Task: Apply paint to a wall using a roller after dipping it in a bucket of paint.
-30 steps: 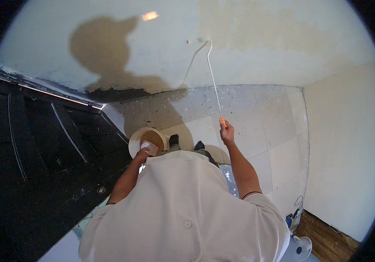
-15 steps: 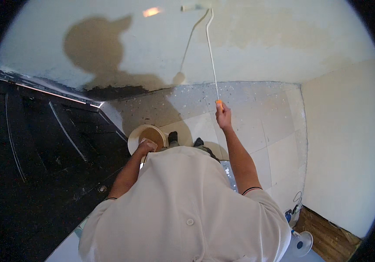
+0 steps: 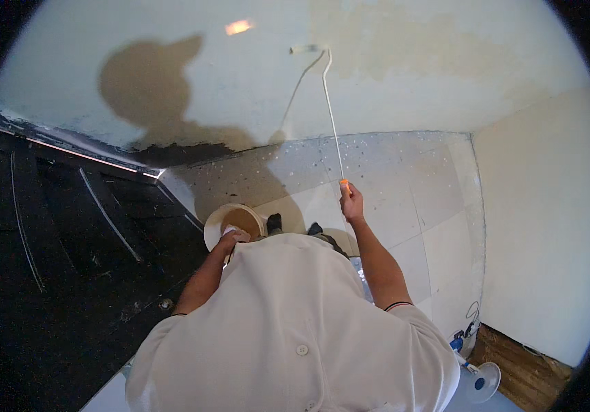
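Note:
My right hand (image 3: 352, 201) is closed round the orange grip of a paint roller (image 3: 332, 110). Its long, thin white frame reaches away from me, and the narrow pale sleeve (image 3: 307, 49) lies against the wall (image 3: 405, 96). Low on the left, my left hand (image 3: 230, 240) is closed at the near rim of a cream bucket (image 3: 212, 232). A whitish thing shows at its fingers; I cannot tell what it is. Brownish or tan contents show inside the bucket.
A black panelled door (image 3: 68, 226) stands along the left. Pale floor tiles (image 3: 405, 206) carry paint specks near the wall. My feet (image 3: 274, 221) are beside the bucket. A second wall (image 3: 535, 240) rises on the right, with a clear round disc-like thing (image 3: 482, 382) at lower right.
The roller sleeve has come down the wall toward me, and my right hand has drawn back slightly with it. My left hand stays by the bucket.

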`<state>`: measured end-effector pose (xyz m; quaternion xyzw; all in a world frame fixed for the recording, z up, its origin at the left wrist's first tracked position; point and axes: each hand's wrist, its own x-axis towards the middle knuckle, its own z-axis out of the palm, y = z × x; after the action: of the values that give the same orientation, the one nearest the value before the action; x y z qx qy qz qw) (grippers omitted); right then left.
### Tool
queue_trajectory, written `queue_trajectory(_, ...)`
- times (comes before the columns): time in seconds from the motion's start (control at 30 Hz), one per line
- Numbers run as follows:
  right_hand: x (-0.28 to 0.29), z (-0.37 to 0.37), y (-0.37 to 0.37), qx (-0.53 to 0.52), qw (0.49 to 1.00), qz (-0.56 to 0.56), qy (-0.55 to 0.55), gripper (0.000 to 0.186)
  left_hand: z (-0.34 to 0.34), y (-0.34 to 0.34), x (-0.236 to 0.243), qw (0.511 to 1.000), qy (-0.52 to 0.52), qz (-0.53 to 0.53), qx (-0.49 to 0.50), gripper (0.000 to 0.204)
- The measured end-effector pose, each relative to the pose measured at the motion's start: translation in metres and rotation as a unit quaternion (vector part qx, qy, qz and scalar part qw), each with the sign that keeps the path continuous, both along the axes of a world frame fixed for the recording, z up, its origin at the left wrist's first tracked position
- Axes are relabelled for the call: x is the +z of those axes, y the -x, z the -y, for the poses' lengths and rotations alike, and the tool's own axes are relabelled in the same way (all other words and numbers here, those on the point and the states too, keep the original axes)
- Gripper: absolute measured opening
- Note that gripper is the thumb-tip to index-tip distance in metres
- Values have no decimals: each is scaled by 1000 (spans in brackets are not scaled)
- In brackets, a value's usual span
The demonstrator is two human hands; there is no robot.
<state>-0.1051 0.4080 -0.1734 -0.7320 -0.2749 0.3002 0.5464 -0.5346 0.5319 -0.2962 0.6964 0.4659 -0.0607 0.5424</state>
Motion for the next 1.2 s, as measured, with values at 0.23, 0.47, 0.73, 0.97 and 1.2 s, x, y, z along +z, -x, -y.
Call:
queue_trajectory(0.23, 67, -38, -7, 3, 999, -54, 4, 32, -9, -2, -38, 999, 39, -26, -17, 34)
queue_trajectory(0.47, 60, -60, -2, 12, 998, 1, -58, 29, -15, -3, -88, 998, 60, -7, 22, 33)
queue_trajectory(0.73, -8, 0, 21, -15, 997, 71, 22, 36, -27, -7, -17, 998, 47, -11, 27, 28)
queue_trajectory(0.97, -10, 18, 6, -28, 990, 116, 72, 39, -15, -4, -1, 996, 12, -82, 32, 25)
queue_trajectory(1.2, 20, -10, -23, 6, 994, 107, 19, 35, -4, -1, -17, 994, 25, -96, 41, 26)
